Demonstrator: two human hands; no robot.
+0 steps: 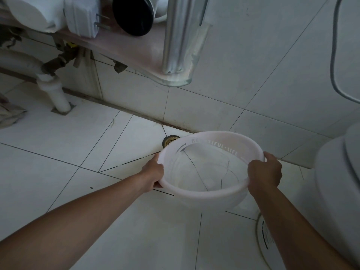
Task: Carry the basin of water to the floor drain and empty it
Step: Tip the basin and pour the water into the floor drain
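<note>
Now both hands, left point(153, 173), right point(265, 172), gripping basin point(210, 193) rim, beside floor drain point(169, 140)

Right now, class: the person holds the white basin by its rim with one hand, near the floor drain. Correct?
No: the head view shows both, left hand and right hand, gripping the basin rim, near the floor drain.
</note>
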